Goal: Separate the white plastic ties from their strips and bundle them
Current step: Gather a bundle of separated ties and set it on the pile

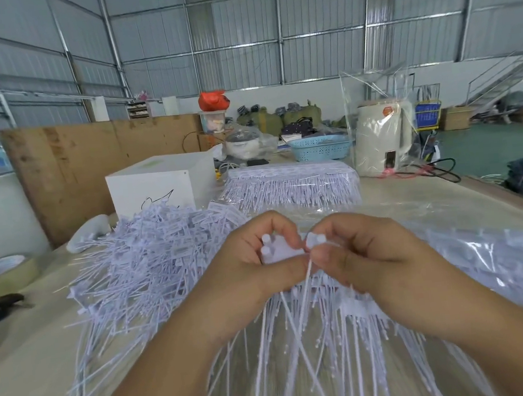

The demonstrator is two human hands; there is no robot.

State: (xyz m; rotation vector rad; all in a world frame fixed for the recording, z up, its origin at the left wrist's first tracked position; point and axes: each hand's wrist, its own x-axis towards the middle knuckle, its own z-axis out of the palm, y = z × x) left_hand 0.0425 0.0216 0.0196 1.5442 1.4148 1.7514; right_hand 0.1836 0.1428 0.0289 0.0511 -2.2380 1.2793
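At frame centre our left hand grips a strip of white ties; our right hand pinches one tie beside it. Loose ties pile centre-left.

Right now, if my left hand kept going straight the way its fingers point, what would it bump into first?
Probably the right hand: the left hand grips a cluster of white plastic ties, its fingers curled toward the right hand's fingertips, which pinch the same cluster. Depth is unclear.
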